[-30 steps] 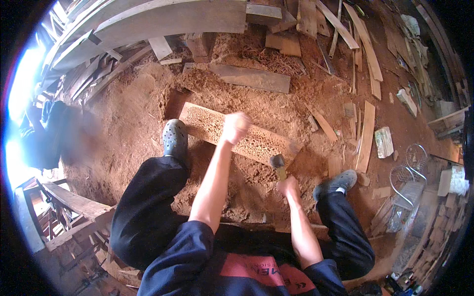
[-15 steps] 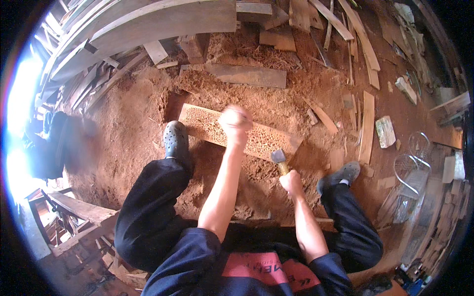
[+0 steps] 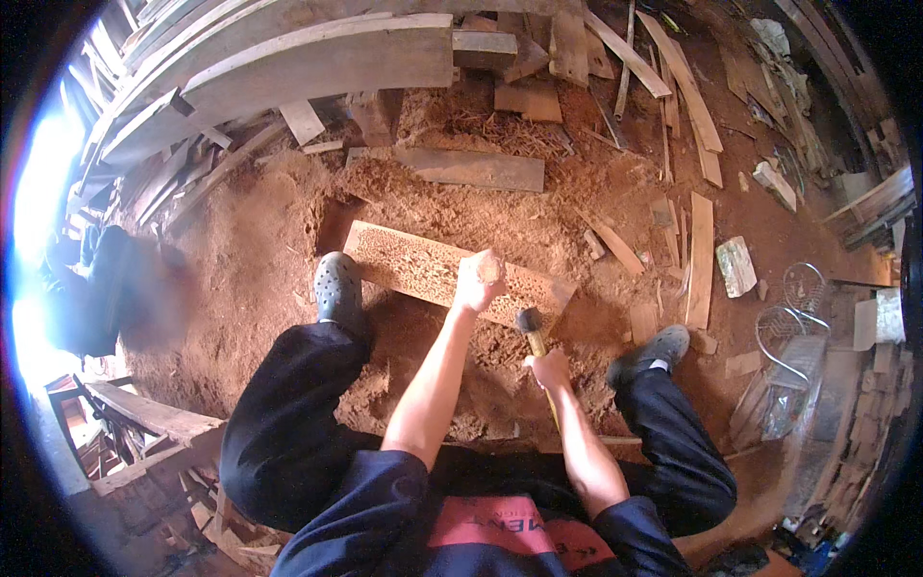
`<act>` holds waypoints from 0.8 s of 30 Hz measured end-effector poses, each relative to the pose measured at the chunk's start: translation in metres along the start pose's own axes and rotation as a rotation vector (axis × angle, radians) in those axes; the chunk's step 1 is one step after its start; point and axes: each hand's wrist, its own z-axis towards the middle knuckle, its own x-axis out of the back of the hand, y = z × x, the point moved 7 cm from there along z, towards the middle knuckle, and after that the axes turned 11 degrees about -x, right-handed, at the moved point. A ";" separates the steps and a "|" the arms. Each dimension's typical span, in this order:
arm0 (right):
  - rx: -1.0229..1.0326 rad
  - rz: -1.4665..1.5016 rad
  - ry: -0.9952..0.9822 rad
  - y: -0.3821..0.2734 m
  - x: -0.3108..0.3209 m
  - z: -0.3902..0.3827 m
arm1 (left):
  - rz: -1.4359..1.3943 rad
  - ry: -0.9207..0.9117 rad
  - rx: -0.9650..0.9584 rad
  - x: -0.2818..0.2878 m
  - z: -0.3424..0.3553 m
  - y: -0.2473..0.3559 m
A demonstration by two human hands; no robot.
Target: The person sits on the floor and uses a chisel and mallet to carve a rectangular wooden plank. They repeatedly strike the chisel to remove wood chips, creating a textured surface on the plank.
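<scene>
A wooden board [image 3: 404, 255], its top covered in small gouged pits, lies aslant on the dirt between my feet. Over its right half is my left hand [image 3: 473, 284], closed around an upright chisel [image 3: 491, 266]. Only the round wooden butt of the chisel shows; its blade is hidden beneath the hand. Close by on the right, my right hand [image 3: 551, 369] grips the handle of a hammer [image 3: 529, 320]. The hammer's dark head is near the board's lower right part, apart from the chisel.
My clog-covered feet [image 3: 338, 288] flank the board. Beyond it a grey plank [image 3: 471, 169] lies in sawdust. Loose strips and a pale block [image 3: 735, 267] are at the right, near a wire-framed object [image 3: 793, 337]. Stacked long boards [image 3: 327, 62] line the far left.
My left hand has moved right along the board with the chisel, and the butt now shows clearly. The hammer has turned a little in my right hand. The whole view has shifted slightly.
</scene>
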 end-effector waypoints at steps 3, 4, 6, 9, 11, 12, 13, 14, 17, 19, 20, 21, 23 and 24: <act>-0.082 0.229 -0.037 0.009 -0.007 0.014 | 0.259 -0.051 -0.189 -0.003 0.005 0.002; -0.042 0.279 0.004 0.002 0.004 0.010 | 0.275 -0.077 -0.243 -0.002 0.005 -0.001; 0.031 0.373 0.071 -0.037 0.056 -0.037 | 0.125 -0.055 -0.102 0.003 0.002 0.000; 0.146 0.889 -0.129 -0.079 0.124 -0.095 | 0.140 -0.100 -0.060 -0.009 -0.003 -0.006; 0.348 1.111 -0.154 -0.096 0.176 -0.135 | 0.151 -0.114 -0.125 -0.016 -0.004 -0.005; 0.494 1.141 -0.133 -0.105 0.201 -0.158 | 0.162 -0.121 -0.159 -0.017 -0.004 -0.004; 0.647 1.192 -0.040 -0.112 0.228 -0.183 | 0.117 -0.120 -0.123 -0.019 -0.005 -0.009; 0.887 1.268 -0.064 -0.120 0.245 -0.201 | 0.122 -0.126 -0.114 -0.019 -0.005 -0.009; 1.292 1.236 -0.062 -0.144 0.270 -0.239 | 0.111 -0.160 -0.069 -0.024 -0.003 -0.004; 1.116 1.215 0.162 -0.139 0.237 -0.221 | 0.084 -0.147 -0.065 -0.026 -0.004 -0.006; 0.702 1.017 0.096 -0.122 0.202 -0.190 | 0.067 -0.150 -0.064 -0.028 -0.004 -0.007; 0.440 0.732 0.055 -0.110 0.162 -0.146 | 0.095 -0.163 -0.090 -0.028 -0.002 -0.006; 0.160 0.167 0.022 -0.111 0.123 -0.087 | 0.146 -0.166 -0.150 -0.026 0.006 -0.005; 0.246 0.292 0.093 -0.109 0.138 -0.085 | 0.143 -0.146 -0.191 -0.022 0.010 -0.003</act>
